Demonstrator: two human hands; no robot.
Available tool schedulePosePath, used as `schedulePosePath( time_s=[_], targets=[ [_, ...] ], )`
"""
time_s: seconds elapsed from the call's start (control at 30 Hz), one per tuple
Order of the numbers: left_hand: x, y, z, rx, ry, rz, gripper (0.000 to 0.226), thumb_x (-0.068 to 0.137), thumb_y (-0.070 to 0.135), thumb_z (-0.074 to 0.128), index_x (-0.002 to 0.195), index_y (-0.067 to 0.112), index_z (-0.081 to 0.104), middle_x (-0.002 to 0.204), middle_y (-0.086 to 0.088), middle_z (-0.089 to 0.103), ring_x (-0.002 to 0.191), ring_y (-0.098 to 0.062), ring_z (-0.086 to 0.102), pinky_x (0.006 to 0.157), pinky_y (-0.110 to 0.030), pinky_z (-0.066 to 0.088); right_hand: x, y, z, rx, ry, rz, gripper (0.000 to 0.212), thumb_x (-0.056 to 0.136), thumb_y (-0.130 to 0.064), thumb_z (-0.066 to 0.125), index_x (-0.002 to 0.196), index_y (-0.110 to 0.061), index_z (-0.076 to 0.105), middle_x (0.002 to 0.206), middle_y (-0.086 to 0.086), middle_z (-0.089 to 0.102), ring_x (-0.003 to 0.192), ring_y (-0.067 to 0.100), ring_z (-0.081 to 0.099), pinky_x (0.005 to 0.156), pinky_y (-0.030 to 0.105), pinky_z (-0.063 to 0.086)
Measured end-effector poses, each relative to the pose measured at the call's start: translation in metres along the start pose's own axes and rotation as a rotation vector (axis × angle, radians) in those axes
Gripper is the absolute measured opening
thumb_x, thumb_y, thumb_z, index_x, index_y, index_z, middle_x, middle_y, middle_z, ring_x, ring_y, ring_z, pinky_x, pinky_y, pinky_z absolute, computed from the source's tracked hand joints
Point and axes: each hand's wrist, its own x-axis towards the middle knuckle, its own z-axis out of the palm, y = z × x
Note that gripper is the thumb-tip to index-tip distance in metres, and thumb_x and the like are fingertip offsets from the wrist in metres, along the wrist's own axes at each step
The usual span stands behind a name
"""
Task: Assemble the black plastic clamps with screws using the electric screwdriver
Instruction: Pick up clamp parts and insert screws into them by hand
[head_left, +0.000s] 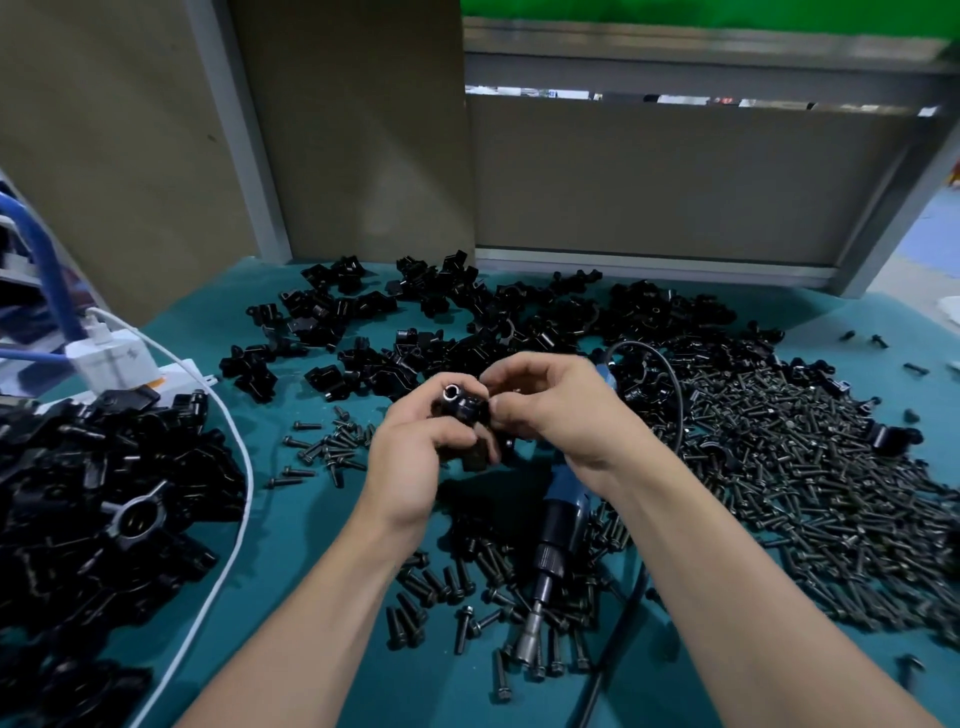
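Head view: black clamp (464, 411) is gripped by curled left hand (415, 457) and right hand (550, 410); electric screwdriver (558, 530), at five o'clock, is half hidden.

Black clamp (464, 409) mid-air; screwdriver (555, 540) lying among screws (810, 483).

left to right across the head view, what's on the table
heap of black plastic clamps → small scatter of dark screws → left hand → held black clamp → right hand → big heap of dark screws
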Motion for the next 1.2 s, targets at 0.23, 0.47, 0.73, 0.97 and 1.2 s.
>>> schedulePosePath(
  time_s=[0.23, 0.47, 0.73, 0.97, 1.2],
  targets=[
    [0.003, 0.001, -0.002, -0.319, -0.028, -0.105, 0.049, 0.065, 0.012, 0.045, 0.101, 0.011, 0.079, 0.097, -0.028, 0.064, 0.055, -0.018, 0.050, 0.062, -0.035, 0.037, -0.002, 0.000, 0.001, 0.131, -0.171, 0.007, 0.029, 0.090, 0.010, 0.070, 0.114, -0.007, 0.074, 0.089, 0.012, 0.076, 0.076, 0.021, 0.069, 0.079, 0.029, 0.060],
    [0.003, -0.005, 0.000, -0.283, 0.114, -0.135, 0.060, 0.070, 0.013, 0.043, 0.124, 0.006, 0.069, 0.070, -0.003, 0.060, 0.046, -0.011, 0.038, 0.044, -0.026, 0.038, -0.001, 0.002, 0.004, 0.072, -0.176, -0.054, 0.036, 0.087, 0.013, 0.072, 0.107, -0.017, 0.076, 0.101, 0.006, 0.081, 0.090, 0.014, 0.076, 0.077, 0.022, 0.059],
    [0.001, 0.001, 0.001, -0.086, 0.104, -0.125, 0.046, 0.081, 0.015, 0.041, 0.103, 0.024, 0.080, 0.064, 0.000, 0.057, 0.048, -0.010, 0.043, 0.045, -0.024, 0.036, -0.001, 0.001, 0.011, -0.180, -0.030, -0.100, 0.042, 0.077, 0.007, 0.079, 0.109, -0.021, 0.079, 0.098, -0.002, 0.081, 0.093, 0.016, 0.078, 0.092, 0.041, 0.062],
    [0.001, 0.005, 0.002, 0.004, 0.128, -0.110, 0.033, 0.106, 0.030, 0.048, 0.108, 0.032, 0.080, 0.102, 0.002, 0.080, 0.080, -0.006, 0.073, 0.059, -0.021, 0.056, -0.002, 0.002, 0.013, -0.270, 0.110, -0.031, 0.042, 0.074, -0.005, 0.084, 0.109, -0.026, 0.077, 0.086, -0.009, 0.080, 0.078, 0.012, 0.077, 0.078, 0.036, 0.065],
    [0.003, 0.003, 0.002, -0.076, 0.218, -0.069, 0.020, 0.099, 0.026, 0.065, 0.094, 0.025, 0.084, 0.094, -0.005, 0.081, 0.077, -0.013, 0.075, 0.059, -0.022, 0.058, -0.008, -0.004, 0.018, -0.434, 0.092, -0.068, 0.032, 0.077, -0.017, 0.083, 0.096, -0.029, 0.059, 0.079, -0.011, 0.078, 0.073, 0.019, 0.074, 0.067, 0.034, 0.061]
  ],
)
